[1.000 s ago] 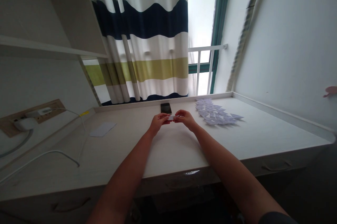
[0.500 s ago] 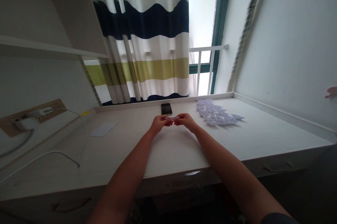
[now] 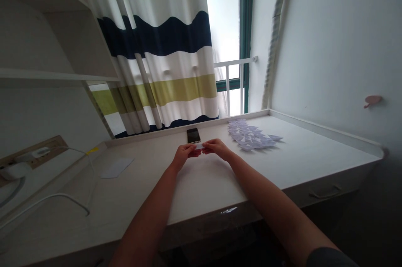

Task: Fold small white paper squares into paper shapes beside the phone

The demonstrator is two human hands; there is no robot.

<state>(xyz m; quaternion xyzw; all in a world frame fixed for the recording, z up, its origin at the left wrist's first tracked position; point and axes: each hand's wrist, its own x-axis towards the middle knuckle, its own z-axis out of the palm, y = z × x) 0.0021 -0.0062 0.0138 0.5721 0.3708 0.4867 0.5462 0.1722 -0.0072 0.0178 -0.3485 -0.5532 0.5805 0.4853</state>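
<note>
A small white piece of paper is pinched between both hands, just above the desk. My left hand is closed on its left end, and my right hand grips the right end. The fingers hide much of the paper, so its exact shape cannot be made out. Behind the hands a dark phone lies on the desk. To the right is a spread of pointed, folded white paper pieces, several overlapping each other.
A flat white sheet of paper lies on the left of the white desk. A white cable runs over the desk's left side from plugs at a wall socket. Low rims border the back and right; a striped curtain hangs behind.
The camera view has turned and tilted slightly, so the room appears shifted left and leaning. Both hands keep hold of the paper, whose flat face now shows more.
</note>
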